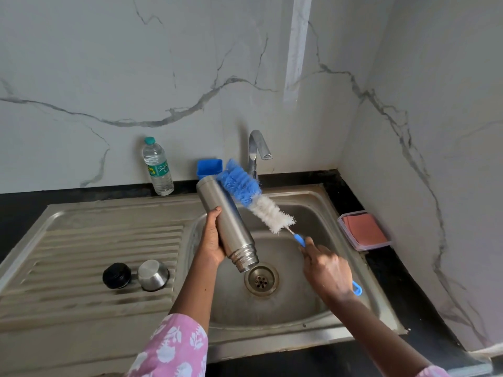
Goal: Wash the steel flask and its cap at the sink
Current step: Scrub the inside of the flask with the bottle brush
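Note:
My left hand (211, 239) grips the steel flask (226, 221) over the sink basin (307, 308), tilted with its threaded mouth down near the drain (261, 280). My right hand (328, 270) holds the blue handle of a bottle brush (254, 198). The brush's blue and white bristles lie against the flask's outer side near its base. On the ribbed drainboard (81, 240) to the left stand the black inner stopper (116, 275) and the steel cup cap (153, 274), upside down.
The tap (257, 148) rises behind the basin, with no water seen running. A blue container (209, 167) and a plastic water bottle (158, 167) stand at the back. A clear box with a reddish pad (364, 231) sits right of the sink. Walls close in behind and to the right.

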